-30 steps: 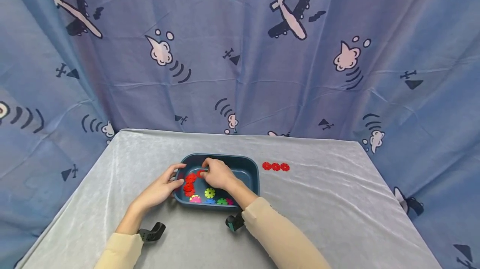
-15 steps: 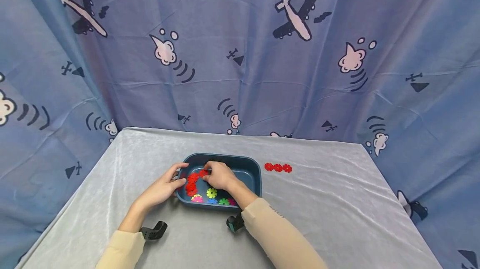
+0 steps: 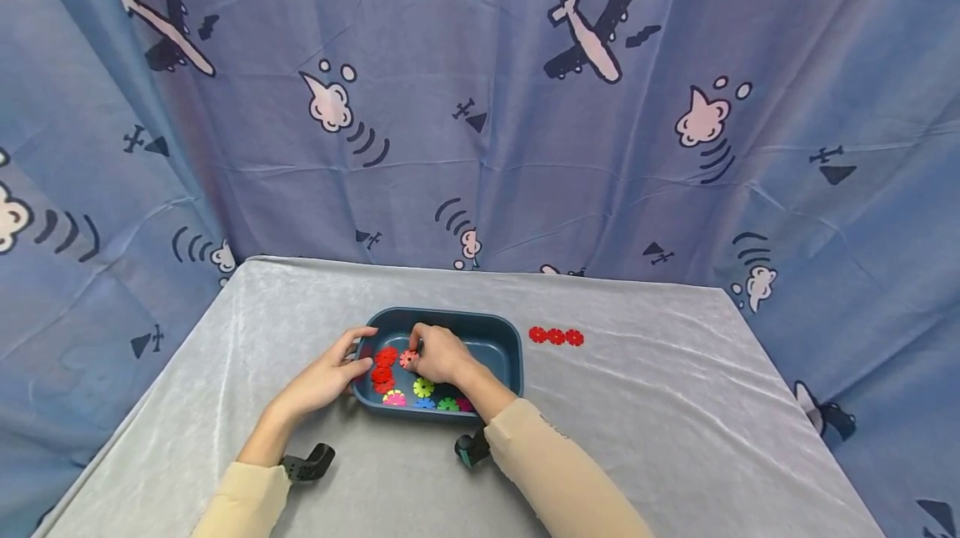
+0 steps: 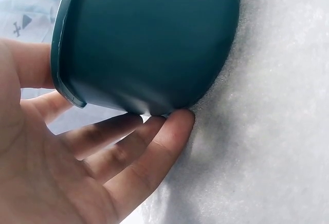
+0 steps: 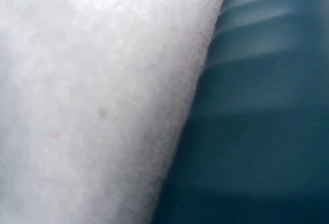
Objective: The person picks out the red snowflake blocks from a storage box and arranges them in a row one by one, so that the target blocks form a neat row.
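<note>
Light-red snowflake disc (image 3: 406,360), lower centre of the frame: pinched by thumb and fingers of the right hand (image 3: 442,354), inside the blue bin (image 3: 491,352). Left hand (image 3: 322,371): partly curled, gripping the bin's left end.

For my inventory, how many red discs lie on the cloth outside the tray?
3, in a row right of the tray: left disc, middle disc, right disc. Others may be hidden.

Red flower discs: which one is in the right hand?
The paler red disc pinched by the right hand in the tub. The red pile lies just left of it; the row of three red discs lies outside on the cloth.
</note>
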`<state>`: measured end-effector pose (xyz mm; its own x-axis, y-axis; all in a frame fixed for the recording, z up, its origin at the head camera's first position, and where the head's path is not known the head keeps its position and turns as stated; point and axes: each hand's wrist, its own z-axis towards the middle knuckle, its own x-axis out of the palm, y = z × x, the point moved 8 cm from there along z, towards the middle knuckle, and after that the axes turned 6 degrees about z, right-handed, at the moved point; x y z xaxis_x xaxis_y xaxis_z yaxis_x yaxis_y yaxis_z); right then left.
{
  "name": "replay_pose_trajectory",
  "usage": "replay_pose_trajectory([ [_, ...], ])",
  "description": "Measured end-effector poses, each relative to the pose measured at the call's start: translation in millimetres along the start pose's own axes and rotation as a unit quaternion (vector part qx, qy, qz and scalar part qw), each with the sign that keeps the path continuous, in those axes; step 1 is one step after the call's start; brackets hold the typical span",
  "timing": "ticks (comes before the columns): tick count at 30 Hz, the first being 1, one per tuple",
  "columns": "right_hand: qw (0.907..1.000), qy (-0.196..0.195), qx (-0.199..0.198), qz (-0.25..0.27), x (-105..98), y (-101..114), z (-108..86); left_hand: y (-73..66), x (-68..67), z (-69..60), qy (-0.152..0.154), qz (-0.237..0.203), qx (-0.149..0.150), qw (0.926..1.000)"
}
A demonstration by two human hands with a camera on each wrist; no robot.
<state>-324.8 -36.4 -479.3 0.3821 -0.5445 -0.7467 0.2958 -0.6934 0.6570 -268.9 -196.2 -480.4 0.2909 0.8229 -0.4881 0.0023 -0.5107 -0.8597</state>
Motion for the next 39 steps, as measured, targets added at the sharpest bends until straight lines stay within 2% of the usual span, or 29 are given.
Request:
replay_pose_trajectory([
  [12, 0.9976, 0.015, -0.012, 0.066, -5, 5, -9.6, 1.3, -0.7, -0.2, -0.001, -0.003, -0.008, 1.0],
  [27, 0.9931, 0.013, -0.053, 0.104, -36, 16, -36.6, 1.0, -2.8, -1.2, -0.001, 0.003, -0.004, 1.0],
  [31, 0.9929, 0.006, -0.062, 0.101, -49, 14, -44.8, 0.4, -2.3, -0.9, -0.001, 0.002, -0.001, 1.0],
  [39, 0.992, -0.039, -0.084, 0.085, -79, 3, -62.7, -2.6, 0.0, -1.4, -0.001, 0.002, 0.001, 1.0],
])
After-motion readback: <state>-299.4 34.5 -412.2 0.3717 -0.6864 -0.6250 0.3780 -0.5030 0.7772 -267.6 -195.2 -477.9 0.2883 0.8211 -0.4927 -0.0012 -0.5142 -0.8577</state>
